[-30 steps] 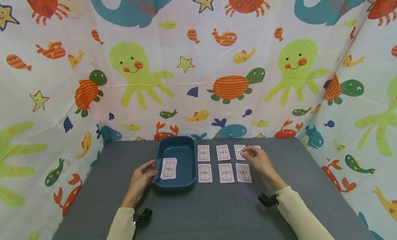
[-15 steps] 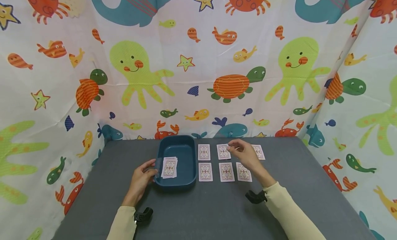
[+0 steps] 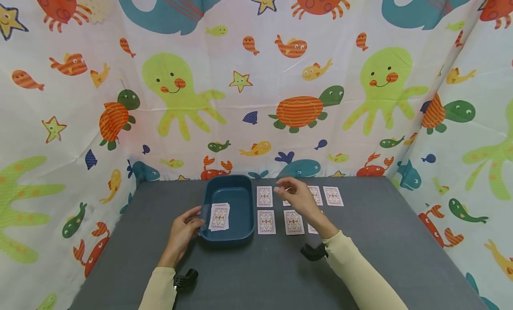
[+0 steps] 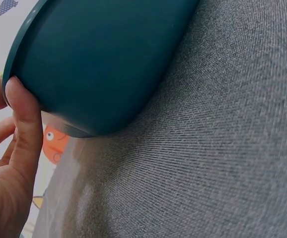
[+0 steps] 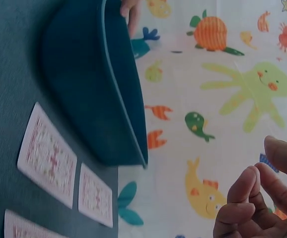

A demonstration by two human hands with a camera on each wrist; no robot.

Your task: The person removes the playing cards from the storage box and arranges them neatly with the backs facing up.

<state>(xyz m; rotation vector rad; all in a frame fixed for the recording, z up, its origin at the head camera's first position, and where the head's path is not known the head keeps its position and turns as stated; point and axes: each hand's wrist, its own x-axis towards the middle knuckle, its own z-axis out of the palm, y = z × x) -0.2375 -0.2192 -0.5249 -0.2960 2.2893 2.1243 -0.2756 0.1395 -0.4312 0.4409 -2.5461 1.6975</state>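
Note:
My left hand [image 3: 181,234] grips the left rim of a dark blue plastic tub [image 3: 246,221]. In the left wrist view the thumb presses the tub's outer wall [image 4: 99,59], with fingers at the rim. Inside the tub lies a small stack of face-down playing cards [image 3: 219,217]. Above the upper row of laid-out cards hovers my right hand [image 3: 298,198], fingers loosely bent and holding nothing. It partly covers the second card of that row. The nearest uncovered ones are the first upper card [image 3: 264,197] and the lower middle card [image 3: 294,222].
Two rows of face-down cards stretch right of the tub on the grey tabletop [image 3: 256,274]. The upper row ends at a slightly turned card [image 3: 333,196]. My right forearm partly hides the last lower card [image 3: 312,229]. A sea-animal curtain [image 3: 256,114] hangs behind.
My right hand has moved left, from the right end of the upper row towards the tub, uncovering the fourth card there, now slightly turned. The left hand stays at the tub.

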